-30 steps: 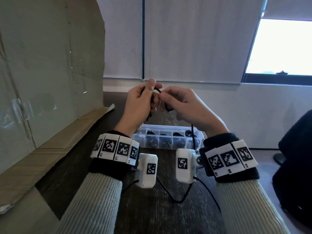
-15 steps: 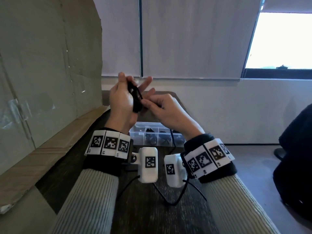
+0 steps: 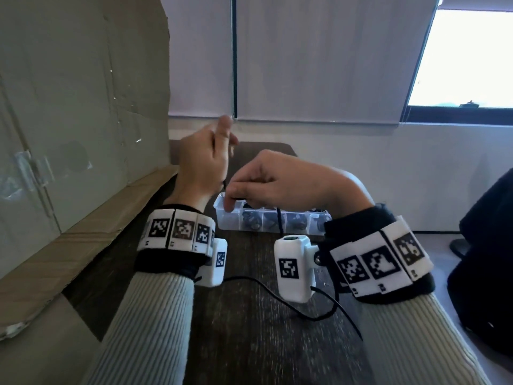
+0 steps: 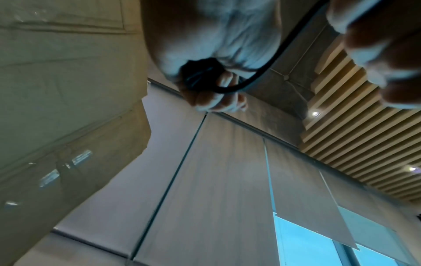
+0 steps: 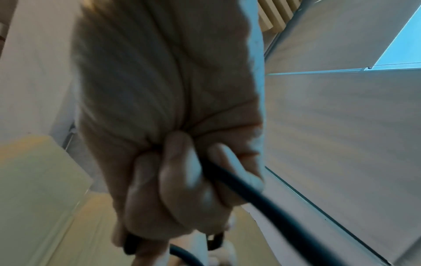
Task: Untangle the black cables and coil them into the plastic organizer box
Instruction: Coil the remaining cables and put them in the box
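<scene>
Left hand (image 3: 204, 159) raised above the dark table (image 3: 249, 343), back of the hand to the head camera, one finger pointing up. In the left wrist view its fingers (image 4: 218, 97) curl round a small bundle of black cable (image 4: 268, 59), wound loops pressed into the palm, one strand running out toward the other hand.

Right hand (image 3: 280, 180) just beside the left, lower, knuckles up, fingertips reaching down over the near left end of the box (image 3: 273, 220). Right wrist view: fingers (image 5: 182, 172) folded tight on the same black cable, which leaves the fist and runs toward the camera. Much blur here; the tail end below the fist is not readable. In the head view a thin length of cable hangs from under this hand, crossing the front wall of the box.

Box: clear plastic, divided into a row of compartments, lying directly under and beyond the right hand, on the table. Dark coils show through the wall in several compartments; the leftmost one looks pale, contents unclear.

Both wrists carry bands of black-and-white coded squares and a white camera block (image 3: 294, 268); thin black leads from these trail on the table toward the body. Ribbed pale sleeves (image 3: 150, 329).

Left of the left hand: a large cardboard sheet (image 3: 83, 107) leaning upright. Beyond both hands: grey blinds (image 3: 319, 56). Right of the right hand, a bright window (image 3: 469, 59).
</scene>
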Action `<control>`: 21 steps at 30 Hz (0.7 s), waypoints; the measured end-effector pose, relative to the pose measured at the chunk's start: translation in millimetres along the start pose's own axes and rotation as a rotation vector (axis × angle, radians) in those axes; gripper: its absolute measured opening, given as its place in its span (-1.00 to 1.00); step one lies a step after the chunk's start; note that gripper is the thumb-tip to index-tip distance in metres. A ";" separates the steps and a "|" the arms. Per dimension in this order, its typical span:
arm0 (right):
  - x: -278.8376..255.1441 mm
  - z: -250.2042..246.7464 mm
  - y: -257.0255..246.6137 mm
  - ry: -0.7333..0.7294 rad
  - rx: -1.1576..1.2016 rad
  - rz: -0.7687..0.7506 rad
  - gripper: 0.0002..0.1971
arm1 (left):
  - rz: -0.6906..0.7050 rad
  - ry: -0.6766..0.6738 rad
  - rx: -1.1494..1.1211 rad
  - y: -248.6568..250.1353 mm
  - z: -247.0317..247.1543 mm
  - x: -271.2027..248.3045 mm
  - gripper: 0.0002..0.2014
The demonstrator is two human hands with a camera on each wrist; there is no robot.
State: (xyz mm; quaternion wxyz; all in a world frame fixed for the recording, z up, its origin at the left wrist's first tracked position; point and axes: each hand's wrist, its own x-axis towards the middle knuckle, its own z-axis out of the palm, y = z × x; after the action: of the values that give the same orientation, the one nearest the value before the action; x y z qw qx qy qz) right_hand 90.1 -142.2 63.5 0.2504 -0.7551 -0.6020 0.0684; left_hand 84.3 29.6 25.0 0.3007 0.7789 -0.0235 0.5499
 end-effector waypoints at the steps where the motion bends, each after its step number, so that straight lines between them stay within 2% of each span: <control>1: -1.5 -2.0 -0.9 0.040 0.024 -0.029 -0.71 | -0.046 -0.081 -0.088 5.3 3.8 -2.5 -0.43; 5: 1.4 -9.9 14.0 0.358 0.209 -0.090 -0.63 | -0.301 -0.371 -0.589 26.1 8.6 -8.7 -0.26; 7: 0.8 -13.9 23.0 0.479 0.263 -0.051 -0.64 | -0.317 -0.500 -0.574 31.6 6.8 -8.4 -0.22; 9: -1.4 -16.6 28.8 0.530 0.310 -0.042 -0.65 | -0.210 -0.589 -0.416 38.2 5.7 -8.1 -0.21; 10: -2.1 -17.9 31.4 0.563 0.355 -0.040 -0.65 | -0.168 -0.619 -0.352 41.0 5.6 -8.5 -0.28; 13: -3.6 -20.7 30.2 0.680 0.478 0.016 -0.71 | -0.135 -0.668 -0.302 47.2 10.5 -10.3 -0.68; 14: -4.2 -21.5 30.2 0.696 0.508 0.033 -0.74 | -0.151 -0.671 -0.322 47.7 12.3 -10.2 -0.71; 17: -10.9 -24.8 32.2 0.678 0.525 0.018 -0.82 | -0.228 -0.636 -0.392 49.3 14.1 -9.2 -0.39; 21: -19.5 -24.4 27.8 0.556 0.350 -0.043 -0.84 | -0.261 -0.652 -0.436 40.8 14.8 -7.2 0.19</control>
State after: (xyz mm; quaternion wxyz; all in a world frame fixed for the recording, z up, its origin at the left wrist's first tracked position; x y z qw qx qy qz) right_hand 119.1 -172.0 68.0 0.5326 -0.6773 -0.5057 -0.0432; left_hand 79.0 -13.2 33.6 0.5026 0.8268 -0.1344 0.2138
